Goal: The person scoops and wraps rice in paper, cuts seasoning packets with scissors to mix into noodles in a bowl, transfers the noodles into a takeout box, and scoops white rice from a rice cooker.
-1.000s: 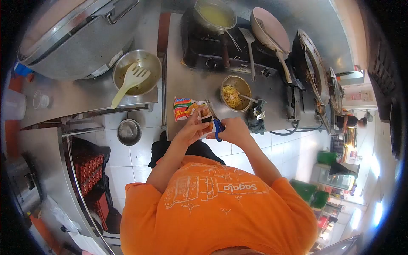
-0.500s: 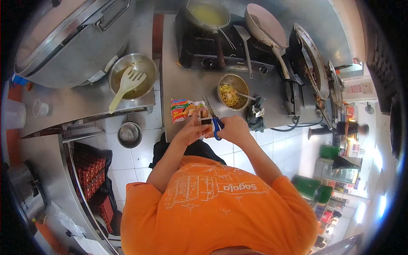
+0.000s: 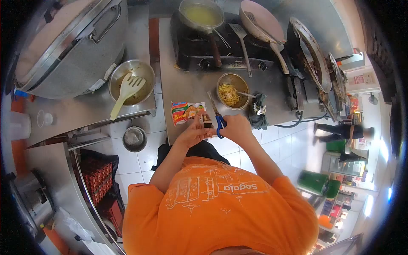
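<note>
My right hand (image 3: 237, 128) is closed around the blue handles of a pair of scissors (image 3: 219, 120). Their blades point up toward the steel bowl and look slightly parted. Small seasoning sachets (image 3: 207, 124), partly dark, are pinched in my left hand (image 3: 193, 134), just left of the scissors. Its fingers cover part of them. Right behind that hand lies a red, green and white instant noodle packet (image 3: 179, 114) on the steel counter. A steel bowl (image 3: 243, 102) holding yellowish chopped food and a spoon (image 3: 246, 94) stands beyond the scissors.
Behind the bowl is a black gas stove (image 3: 231, 63) with a pot of yellowish liquid (image 3: 201, 15), a spatula (image 3: 242, 44) and a pink pan (image 3: 262, 25). A dark cloth (image 3: 258, 117) lies right. Left are a bowl with a slotted turner (image 3: 128, 91) and a large pot (image 3: 85, 51).
The scissors have turned a little more upright and sit slightly farther right of the sachets. My camera view has shifted slightly. At the far right, a walking person shows more fully.
</note>
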Motion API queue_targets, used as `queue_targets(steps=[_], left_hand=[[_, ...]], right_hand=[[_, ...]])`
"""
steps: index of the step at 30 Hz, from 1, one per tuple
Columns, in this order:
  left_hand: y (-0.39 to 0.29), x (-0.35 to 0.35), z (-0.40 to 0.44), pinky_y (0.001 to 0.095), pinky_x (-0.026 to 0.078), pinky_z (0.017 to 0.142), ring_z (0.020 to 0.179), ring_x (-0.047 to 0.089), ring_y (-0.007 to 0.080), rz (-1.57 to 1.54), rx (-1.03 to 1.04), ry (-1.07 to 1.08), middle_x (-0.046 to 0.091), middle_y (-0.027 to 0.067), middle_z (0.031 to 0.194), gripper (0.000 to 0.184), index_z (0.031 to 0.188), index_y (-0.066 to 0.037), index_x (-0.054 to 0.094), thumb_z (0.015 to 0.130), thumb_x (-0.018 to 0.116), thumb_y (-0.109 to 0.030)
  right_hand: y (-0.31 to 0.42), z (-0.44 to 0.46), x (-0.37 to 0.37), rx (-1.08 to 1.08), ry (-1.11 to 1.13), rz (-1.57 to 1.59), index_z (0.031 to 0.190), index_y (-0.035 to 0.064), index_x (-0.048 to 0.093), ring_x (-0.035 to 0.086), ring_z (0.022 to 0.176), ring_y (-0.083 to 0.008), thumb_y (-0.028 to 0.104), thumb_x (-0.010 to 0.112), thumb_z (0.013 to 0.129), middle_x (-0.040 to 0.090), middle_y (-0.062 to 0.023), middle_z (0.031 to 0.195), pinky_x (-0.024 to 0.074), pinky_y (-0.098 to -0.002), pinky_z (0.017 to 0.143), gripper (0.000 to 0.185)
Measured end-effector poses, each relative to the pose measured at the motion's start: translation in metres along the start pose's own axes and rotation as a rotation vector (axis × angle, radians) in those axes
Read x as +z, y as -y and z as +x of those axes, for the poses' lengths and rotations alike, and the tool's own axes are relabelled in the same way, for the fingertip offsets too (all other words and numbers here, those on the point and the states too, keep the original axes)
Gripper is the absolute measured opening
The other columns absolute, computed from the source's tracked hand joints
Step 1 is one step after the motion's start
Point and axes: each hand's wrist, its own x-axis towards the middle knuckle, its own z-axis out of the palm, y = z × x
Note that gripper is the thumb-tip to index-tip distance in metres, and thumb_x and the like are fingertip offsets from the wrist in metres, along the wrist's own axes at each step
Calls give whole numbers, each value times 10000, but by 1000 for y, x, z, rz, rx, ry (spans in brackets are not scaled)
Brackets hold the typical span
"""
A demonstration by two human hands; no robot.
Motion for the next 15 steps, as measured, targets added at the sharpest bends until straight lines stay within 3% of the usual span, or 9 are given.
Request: queue_targets(steps=[5, 8, 12, 15], left_hand=[[-28, -11, -4, 322, 521, 768, 921, 615, 186, -8, 140, -100, 552, 79, 1095, 644, 1352, -249, 322, 850, 589, 53], [-56, 3, -14, 339, 515, 799, 934, 594, 196, 95, 212, -147, 531, 75, 1111, 555, 1289, -248, 386, 851, 564, 44], [-76, 7, -10, 381, 467, 855, 992, 563, 202, 4, 222, -209, 529, 80, 1143, 494, 1275, -239, 402, 869, 528, 13], [-76, 32, 15, 396, 441, 841, 1036, 541, 198, 117, 188, -351, 528, 102, 1171, 458, 1280, -216, 399, 887, 505, -5]], right_hand=[[-19, -1, 10, 83, 87, -24, 791, 11, 664, 670, 765, -350, 641, 726, 624, 672, -181, 785, 532, -426, 710, 655], [-32, 14, 55, 151, 103, -51, 845, 3, 651, 672, 850, -331, 626, 759, 619, 676, -185, 907, 538, -415, 747, 672], [-29, 41, 84, 158, 122, -36, 967, 34, 667, 665, 947, -308, 443, 818, 635, 675, -151, 992, 540, -399, 797, 548], [-34, 60, 94, 119, 242, -57, 1031, 49, 669, 652, 995, -294, 390, 799, 663, 677, -127, 1025, 532, -392, 825, 519]])
